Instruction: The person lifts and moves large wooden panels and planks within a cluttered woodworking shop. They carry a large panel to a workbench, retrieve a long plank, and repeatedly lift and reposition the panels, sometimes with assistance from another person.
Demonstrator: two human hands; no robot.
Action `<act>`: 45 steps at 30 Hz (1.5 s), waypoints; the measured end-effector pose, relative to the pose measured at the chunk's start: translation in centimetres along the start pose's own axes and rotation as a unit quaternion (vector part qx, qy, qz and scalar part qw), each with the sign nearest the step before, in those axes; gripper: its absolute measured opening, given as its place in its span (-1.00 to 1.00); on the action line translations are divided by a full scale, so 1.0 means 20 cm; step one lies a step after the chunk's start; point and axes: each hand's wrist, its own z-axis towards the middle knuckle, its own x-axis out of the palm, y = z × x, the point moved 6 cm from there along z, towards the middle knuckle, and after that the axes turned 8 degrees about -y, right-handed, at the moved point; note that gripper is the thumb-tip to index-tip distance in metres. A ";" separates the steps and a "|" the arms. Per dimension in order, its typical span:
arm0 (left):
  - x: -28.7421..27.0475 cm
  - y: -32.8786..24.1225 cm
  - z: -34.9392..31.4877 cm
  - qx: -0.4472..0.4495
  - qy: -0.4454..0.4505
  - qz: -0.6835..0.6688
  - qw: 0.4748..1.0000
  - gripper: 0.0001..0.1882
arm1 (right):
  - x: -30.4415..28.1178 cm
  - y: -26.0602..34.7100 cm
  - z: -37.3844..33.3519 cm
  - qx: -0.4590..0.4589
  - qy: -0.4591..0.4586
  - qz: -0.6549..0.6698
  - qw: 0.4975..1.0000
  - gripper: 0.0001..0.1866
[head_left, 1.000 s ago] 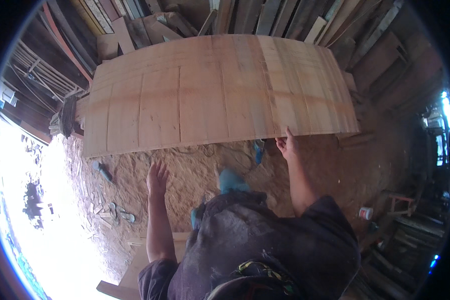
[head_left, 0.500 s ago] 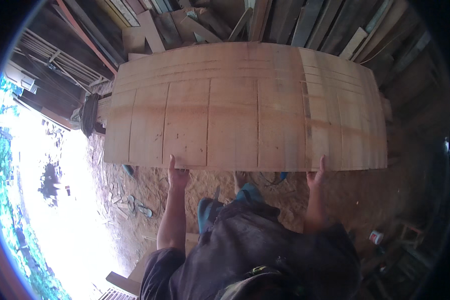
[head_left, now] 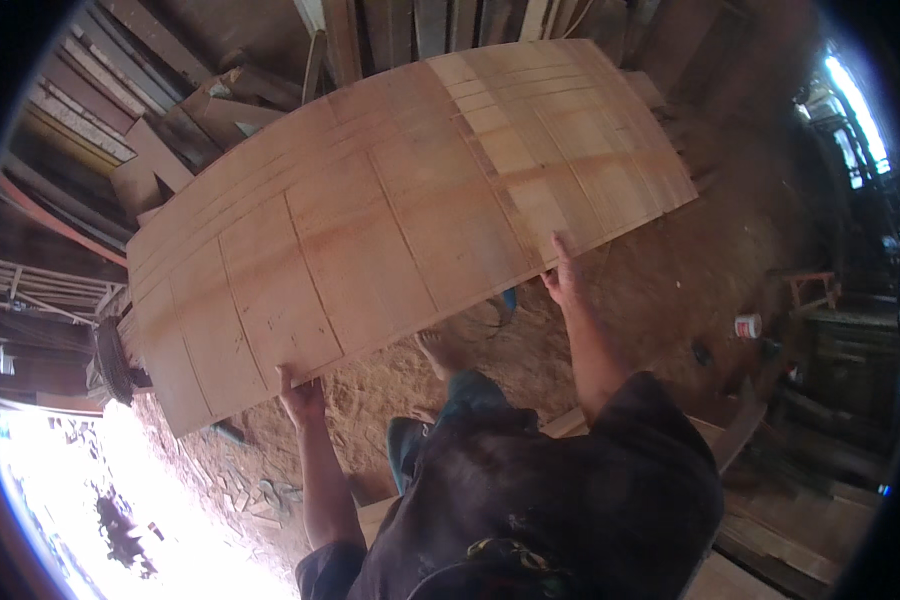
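A wide, reddish-brown wooden panel (head_left: pixel 360 240) with straight grooves cut across its face stretches out in front of me. Toward its right end runs a paler section. My left hand (head_left: pixel 303 397) grips the near edge left of the middle, thumb on top and fingers beneath. Farther right on the same edge, my right hand (head_left: pixel 562 278) holds on the same way, thumb on the upper face. The fingers of both hands are partly hidden under the panel, and what bears it from below is mostly out of sight.
Long boards (head_left: pixel 370 35) lean and lie stacked beyond the panel. Sandy ground with wood scraps (head_left: pixel 255 500) surrounds my bare foot (head_left: pixel 434 352). A white and red tub (head_left: pixel 747 326) stands at right, near a small wooden frame (head_left: pixel 812 290). Bright daylight enters at lower left.
My view has turned to the right, so the panel now slants, its right end higher in the picture. Both hands keep their hold on its near edge.
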 end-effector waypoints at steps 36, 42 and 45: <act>0.02 -1.32 -1.30 0.422 0.133 0.289 0.849 -0.57 | 0.21 0.91 -1.49 -0.339 0.027 -0.075 0.937 -0.59; 0.46 -1.60 -1.32 0.540 0.101 0.314 0.774 -0.48 | 0.65 1.24 -1.56 -0.402 -0.026 -0.224 0.887 -0.29; 0.70 -1.72 -1.36 0.567 0.096 0.362 0.734 -0.38 | 0.90 1.36 -1.60 -0.422 -0.044 -0.303 0.853 -0.14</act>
